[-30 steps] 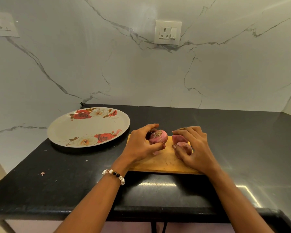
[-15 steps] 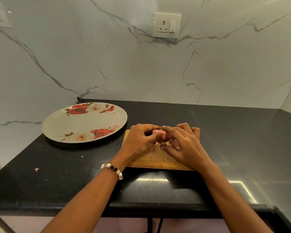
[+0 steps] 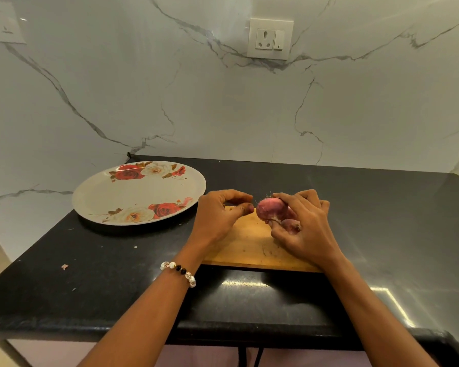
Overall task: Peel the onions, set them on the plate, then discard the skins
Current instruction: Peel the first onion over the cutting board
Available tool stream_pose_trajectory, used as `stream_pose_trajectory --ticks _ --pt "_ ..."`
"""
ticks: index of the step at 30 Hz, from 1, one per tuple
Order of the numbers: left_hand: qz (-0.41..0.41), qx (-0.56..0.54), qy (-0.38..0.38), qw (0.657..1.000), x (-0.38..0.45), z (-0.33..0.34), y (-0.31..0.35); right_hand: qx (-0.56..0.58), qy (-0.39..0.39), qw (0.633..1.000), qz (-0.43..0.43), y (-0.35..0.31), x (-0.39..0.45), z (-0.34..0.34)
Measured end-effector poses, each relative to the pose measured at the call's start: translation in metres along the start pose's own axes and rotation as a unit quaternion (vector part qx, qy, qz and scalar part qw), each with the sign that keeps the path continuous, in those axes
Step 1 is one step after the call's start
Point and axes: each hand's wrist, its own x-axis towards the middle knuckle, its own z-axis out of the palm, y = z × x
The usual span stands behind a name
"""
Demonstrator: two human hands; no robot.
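The right hand (image 3: 306, 229) grasps two onions (image 3: 272, 210) over the board (image 3: 247, 247), skins seemingly intact. The left hand (image 3: 217, 215), at their 9 o'clock, is curled, holding nothing. With both onions crowding one grip, the lower could slip onto the tabletop (image 3: 90, 274). The plate (image 3: 101, 197) sits at 9 o'clock.

The worktop (image 3: 382, 221) runs up to the wall (image 3: 223, 107) at the back. The plate (image 3: 104, 197) lies on the worktop to the left, near the back corner. The cutting board (image 3: 247, 245) lies on the worktop just right of the plate. The left hand (image 3: 217, 218) is over the board's left end, near the plate. The right hand (image 3: 306, 229) is over the board's right part and holds two onions (image 3: 272, 209) above it. A socket (image 3: 270, 38) sits on the wall behind the board. Another socket (image 3: 0, 25) sits far left.
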Motion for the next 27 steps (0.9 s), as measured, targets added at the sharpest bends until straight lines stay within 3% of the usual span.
stream_pose_trajectory --ticks 4,9,17,27 --pt "0.067 0.071 0.014 0.995 0.0 0.001 -0.002 0.01 -0.01 1.0 0.009 0.0 -0.002 -0.001" --pt "0.123 0.045 -0.023 0.991 -0.002 0.003 0.0 -0.006 -0.02 1.0 -0.009 -0.002 -0.003 -0.002" --pt "0.185 0.088 -0.006 0.979 -0.004 0.004 -0.001 -0.001 -0.038 0.999 -0.009 0.0 -0.004 0.0" --pt "0.175 0.14 -0.001 0.975 -0.002 0.01 -0.003 -0.003 -0.059 0.998 -0.022 0.0 -0.003 0.005"
